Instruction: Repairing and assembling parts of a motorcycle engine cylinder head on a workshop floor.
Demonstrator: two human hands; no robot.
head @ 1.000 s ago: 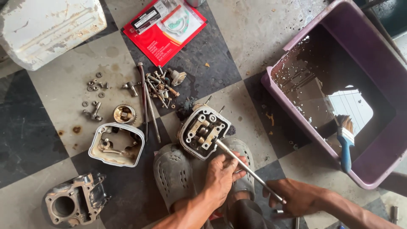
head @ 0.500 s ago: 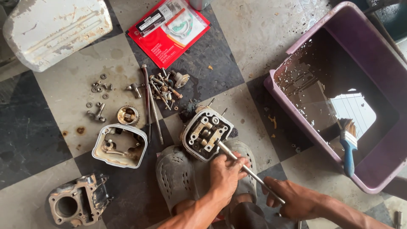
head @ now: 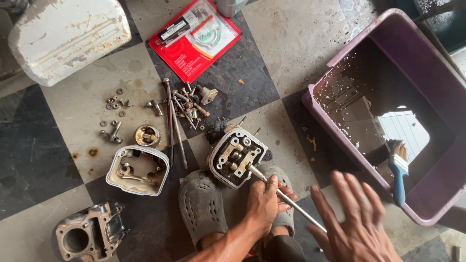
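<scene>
The right hand (head: 357, 228) has let go of the long steel rod (head: 286, 196) and lifts open, while the left hand (head: 264, 204) grips it against the grey metal cylinder head (head: 235, 156) at near centre, mid-tapping, calling for another square strike.

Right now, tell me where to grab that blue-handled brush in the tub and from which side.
Take the paintbrush by its blue handle, coming from the tub's near edge. It leans on the purple tub wall with bristles up over the dark liquid and the handle end low by the rim, nearest the open right hand.
</scene>
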